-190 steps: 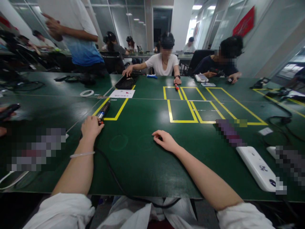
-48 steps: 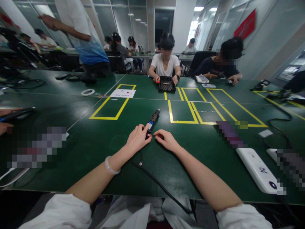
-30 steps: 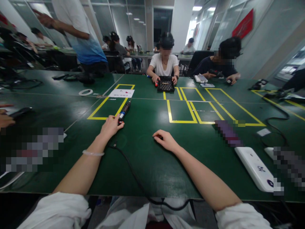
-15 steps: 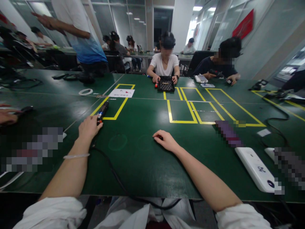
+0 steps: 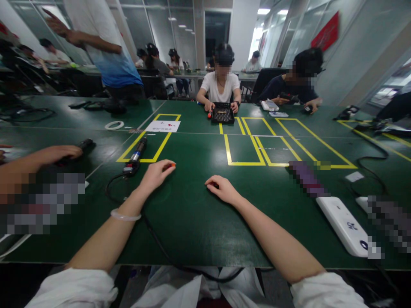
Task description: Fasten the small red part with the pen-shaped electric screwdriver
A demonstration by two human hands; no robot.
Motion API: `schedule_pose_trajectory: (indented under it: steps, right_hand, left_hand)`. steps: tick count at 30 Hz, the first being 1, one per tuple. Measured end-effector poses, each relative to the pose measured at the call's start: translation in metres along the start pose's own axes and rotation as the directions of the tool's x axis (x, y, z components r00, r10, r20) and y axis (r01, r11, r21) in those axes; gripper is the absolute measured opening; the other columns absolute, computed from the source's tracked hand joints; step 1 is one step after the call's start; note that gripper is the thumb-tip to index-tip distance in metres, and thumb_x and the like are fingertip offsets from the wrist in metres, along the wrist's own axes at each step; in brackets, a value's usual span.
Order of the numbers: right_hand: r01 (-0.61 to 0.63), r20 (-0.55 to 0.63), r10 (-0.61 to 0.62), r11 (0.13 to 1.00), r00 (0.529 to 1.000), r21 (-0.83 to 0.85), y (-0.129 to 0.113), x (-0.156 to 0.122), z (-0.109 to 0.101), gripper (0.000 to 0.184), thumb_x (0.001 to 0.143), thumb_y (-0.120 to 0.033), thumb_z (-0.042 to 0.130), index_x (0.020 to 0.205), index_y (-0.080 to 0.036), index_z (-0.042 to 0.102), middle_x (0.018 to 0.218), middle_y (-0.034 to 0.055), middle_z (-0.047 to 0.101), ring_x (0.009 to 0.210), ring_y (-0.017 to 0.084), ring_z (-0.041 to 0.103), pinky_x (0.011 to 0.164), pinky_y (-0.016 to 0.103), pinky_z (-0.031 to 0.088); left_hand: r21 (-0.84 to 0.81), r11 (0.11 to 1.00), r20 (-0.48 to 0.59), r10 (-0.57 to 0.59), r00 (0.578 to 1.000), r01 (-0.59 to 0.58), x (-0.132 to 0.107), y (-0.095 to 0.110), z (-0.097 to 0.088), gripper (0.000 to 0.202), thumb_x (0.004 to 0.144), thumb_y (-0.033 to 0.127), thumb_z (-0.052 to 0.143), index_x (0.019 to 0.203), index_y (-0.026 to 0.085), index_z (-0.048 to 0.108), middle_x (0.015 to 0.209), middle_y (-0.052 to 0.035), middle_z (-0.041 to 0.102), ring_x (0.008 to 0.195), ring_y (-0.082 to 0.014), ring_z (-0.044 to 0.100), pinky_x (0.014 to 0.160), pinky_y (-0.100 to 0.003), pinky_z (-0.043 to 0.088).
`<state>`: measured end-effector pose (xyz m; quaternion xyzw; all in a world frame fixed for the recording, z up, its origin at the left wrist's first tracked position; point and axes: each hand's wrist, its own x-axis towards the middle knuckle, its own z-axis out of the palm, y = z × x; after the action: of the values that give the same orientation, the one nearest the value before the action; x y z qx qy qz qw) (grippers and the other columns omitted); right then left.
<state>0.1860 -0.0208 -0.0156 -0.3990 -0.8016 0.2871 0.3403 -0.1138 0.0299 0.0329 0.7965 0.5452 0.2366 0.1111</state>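
My left hand (image 5: pixel 157 174) is closed in a pinch above the green table (image 5: pixel 205 231). A small orange thing (image 5: pixel 173 165) shows at its fingertips; most of it is hidden, so its kind is unclear. My right hand (image 5: pixel 224 189) rests on the table with its fingers curled in, and what lies inside them, if anything, is hidden. Left of my left hand, a black cylindrical device (image 5: pixel 138 150) with a silver and blue band lies inside a yellow tape outline, joined to a black cable (image 5: pixel 154 233).
A white paper (image 5: pixel 163 126) and a white ring (image 5: pixel 114 125) lie farther back. Across the table a person holds a black tray (image 5: pixel 222 113). A white power bank (image 5: pixel 342 224) lies at the right. Another person's hand (image 5: pixel 64 154) reaches in from the left.
My left hand has moved right, away from the black device, with the small orange thing at its fingertips. My right hand stays in place. The neighbour's arm at the left reaches farther in.
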Motion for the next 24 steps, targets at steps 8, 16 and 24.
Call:
schedule_pose_trajectory:
  steps: [8,16,24]
  right_hand:
    - [0.007,0.034,-0.014,0.980,0.999,0.197,-0.006,-0.002,0.000,0.031,0.084,-0.021,0.061,0.113,-0.020,0.051,0.083,-0.0014,0.062,0.071,0.012,0.057,0.071,0.025,0.046]
    - [0.015,0.015,-0.017,0.986,1.000,0.167,-0.009,-0.001,0.001,0.011,0.088,-0.024,0.058,0.097,-0.018,0.059,0.081,0.0000,0.061,0.071,0.012,0.056,0.068,0.024,0.045]
    - [-0.090,-0.021,0.100,0.952,0.995,0.291,-0.006,0.000,0.002,0.019,0.087,-0.031,0.060,0.100,-0.018,0.058,0.084,0.0013,0.066,0.070,0.012,0.058,0.066,0.024,0.046]
  left_hand:
    - [-0.446,0.895,0.332,0.192,0.924,-0.025,-0.007,0.089,0.044,0.046,0.084,0.040,0.057,0.125,0.019,0.058,0.093,-0.0044,0.067,0.080,-0.0159,0.063,0.074,-0.028,0.048]
    - [-0.564,0.818,0.351,0.112,0.930,0.114,-0.016,0.097,0.046,0.046,0.081,0.040,0.063,0.119,0.017,0.051,0.088,-0.0035,0.067,0.081,-0.0172,0.066,0.074,-0.031,0.052]
    - [-0.504,0.864,0.247,0.140,0.959,0.004,-0.021,0.100,0.045,0.024,0.089,0.041,0.052,0.101,0.020,0.057,0.093,-0.0042,0.070,0.087,-0.0177,0.066,0.081,-0.031,0.050]
